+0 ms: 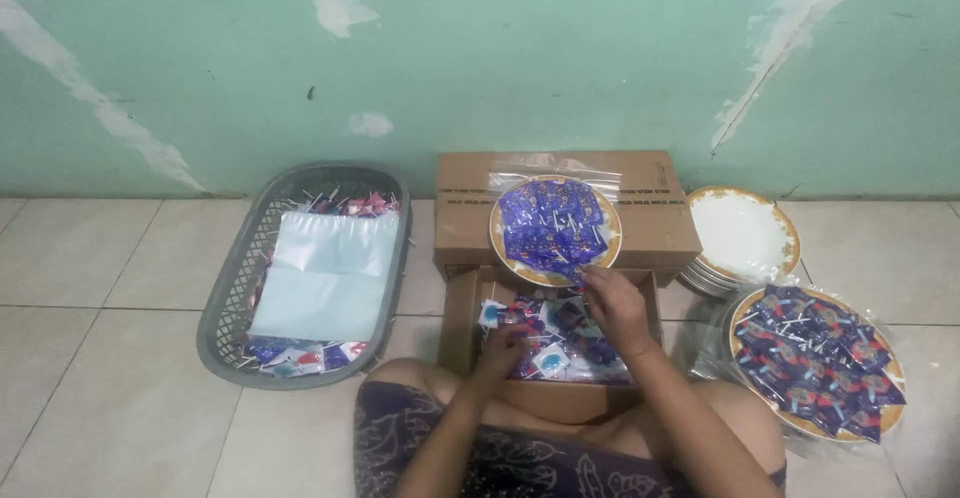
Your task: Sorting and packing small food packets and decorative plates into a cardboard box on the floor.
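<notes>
I sit on a tiled floor before an open cardboard box [462, 310] filled with small wrapped lollipops [555, 358] in blue, red and white. My left hand [503, 346] reaches into the box, fingers closed among the lollipops. My right hand [612, 298] pinches a blue wrapped lollipop at the near rim of a gold-rimmed plate [500, 243] heaped with blue lollipops [553, 223]. That plate rests on a shut cardboard carton [650, 218], with a clear bag behind it.
A grey plastic basket [232, 278] on the left holds clear plastic bags [325, 273] and more lollipops. On the right stand a stack of empty gold-rimmed plates [745, 233] and another plate [880, 420] loaded with blue lollipops. A green wall rises behind.
</notes>
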